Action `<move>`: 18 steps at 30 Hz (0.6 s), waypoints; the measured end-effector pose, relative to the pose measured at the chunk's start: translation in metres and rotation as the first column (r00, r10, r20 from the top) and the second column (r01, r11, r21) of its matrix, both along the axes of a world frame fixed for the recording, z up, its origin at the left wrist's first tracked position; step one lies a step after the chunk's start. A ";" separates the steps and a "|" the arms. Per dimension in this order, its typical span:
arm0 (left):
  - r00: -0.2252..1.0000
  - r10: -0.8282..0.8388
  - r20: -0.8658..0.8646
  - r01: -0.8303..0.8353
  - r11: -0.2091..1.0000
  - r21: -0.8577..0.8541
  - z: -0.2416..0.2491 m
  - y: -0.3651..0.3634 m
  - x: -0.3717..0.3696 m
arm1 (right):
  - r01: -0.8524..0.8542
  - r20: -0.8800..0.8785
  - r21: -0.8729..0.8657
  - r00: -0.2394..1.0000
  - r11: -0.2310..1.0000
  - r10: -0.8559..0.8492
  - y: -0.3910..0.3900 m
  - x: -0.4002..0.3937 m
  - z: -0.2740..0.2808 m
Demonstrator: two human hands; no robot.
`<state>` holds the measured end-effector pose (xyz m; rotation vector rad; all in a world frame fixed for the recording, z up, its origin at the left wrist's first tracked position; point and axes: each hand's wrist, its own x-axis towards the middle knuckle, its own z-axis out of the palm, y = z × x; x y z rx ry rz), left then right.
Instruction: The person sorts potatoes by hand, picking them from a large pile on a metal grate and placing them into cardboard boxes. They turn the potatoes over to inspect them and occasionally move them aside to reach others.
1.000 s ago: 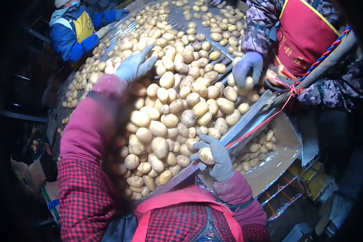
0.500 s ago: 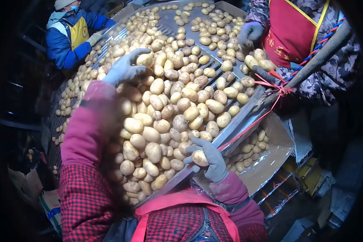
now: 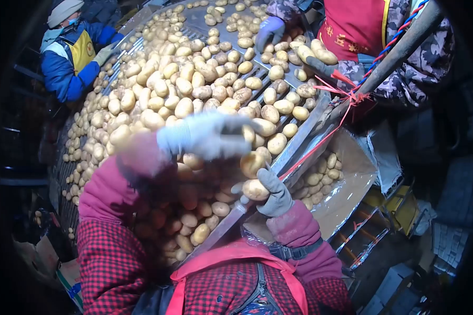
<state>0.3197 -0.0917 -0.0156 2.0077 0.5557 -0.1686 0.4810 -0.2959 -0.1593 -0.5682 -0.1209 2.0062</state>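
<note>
My left hand (image 3: 210,135), in a pale grey glove, is stretched out over the potato pile (image 3: 178,89), blurred by motion, its fingers apart and pointing right. Just beyond and below its fingertips is a potato (image 3: 252,164), close above my right hand. My right hand (image 3: 276,194), also gloved, is closed around another potato (image 3: 255,190) beside the metal edge (image 3: 231,218) of the sorting table. My left forearm shades the nearer potatoes.
A lined box (image 3: 347,181) holding potatoes stands below the table at right. A pole (image 3: 399,50) with red ties rises beside it. One co-worker (image 3: 71,52) stands at far left. Another co-worker (image 3: 352,31) at upper right cradles several potatoes, with a gloved hand (image 3: 270,32) over the table.
My left hand has swung right and toward me from the pile, across to near my right hand. My right hand still holds its potato. The co-worker's gloved hand at upper right has moved left.
</note>
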 end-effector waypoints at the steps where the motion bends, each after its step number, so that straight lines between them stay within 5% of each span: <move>1: 0.969 0.242 0.058 -0.246 0.967 0.065 -0.011 0.015 0.003 | 0.055 -0.018 -0.009 0.998 0.998 -0.055 0.001 -0.002 0.003; 2: 0.978 0.182 0.105 -0.210 0.838 0.504 -0.023 0.050 0.004 | 0.109 -0.034 -0.019 0.993 0.994 -0.110 0.004 -0.006 0.012; 3: 0.990 0.111 0.093 -0.143 0.669 0.729 -0.037 0.086 0.007 | 0.114 -0.030 -0.022 0.993 0.993 -0.115 0.005 -0.006 0.008; 4: 0.990 0.107 0.090 -0.130 0.482 0.867 -0.059 0.116 0.001 | 0.076 -0.043 0.036 0.996 0.996 -0.074 0.006 -0.006 0.002; 5: 0.952 0.297 -0.070 -0.055 0.393 0.918 -0.064 0.128 0.007 | 0.037 -0.050 0.095 0.998 0.995 -0.033 0.006 -0.003 -0.001; 7: 0.819 0.368 -0.440 0.136 0.621 0.772 -0.101 0.188 0.006 | 0.070 -0.002 0.079 0.998 0.994 -0.071 0.007 -0.003 0.004; 8: 0.776 0.412 -0.478 0.107 0.661 0.743 -0.091 0.179 0.015 | 0.101 0.044 0.051 0.994 0.994 -0.103 0.006 -0.005 0.004; 16: 0.796 0.503 -0.337 0.044 0.507 0.861 -0.094 0.168 0.018 | 0.055 0.050 0.124 0.997 0.991 -0.062 0.007 -0.003 -0.008; 18: 0.911 0.411 0.020 -0.306 0.645 0.700 -0.079 0.159 0.001 | 0.032 0.046 0.113 0.998 0.993 -0.037 0.009 -0.002 -0.003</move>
